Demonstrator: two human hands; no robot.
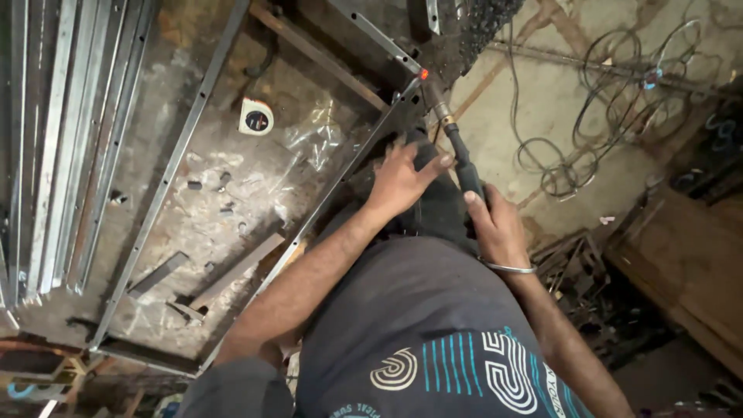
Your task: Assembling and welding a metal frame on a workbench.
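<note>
Black rubber and brass make up the welding torch [453,143] that the right hand [495,224] has its grip closed around, fingers wrapped on the dark handle just above a thin metal bangle [507,268] on the wrist. The torch points up and away, and its tip touches a corner joint of the steel frame [193,116], where a small orange-red spot [423,74] glows. The left hand [398,179] lies beside the torch, fingers spread apart and holding nothing, resting on the person's dark knee with the thumb nearly against the torch neck.

Judging by the glow, that one corner is being welded at this moment; whether the frame's other corners are already joined cannot be told. The frame lies flat on the stained concrete floor [255,193], its long perforated bars running toward the near left corner. Inside it lie short metal offcuts [232,271] and a tape measure [256,118], which suggests cutting and measuring are done. Spare steel strips [54,139] lie at far left; loose cables [619,101] are coiled at upper right.
</note>
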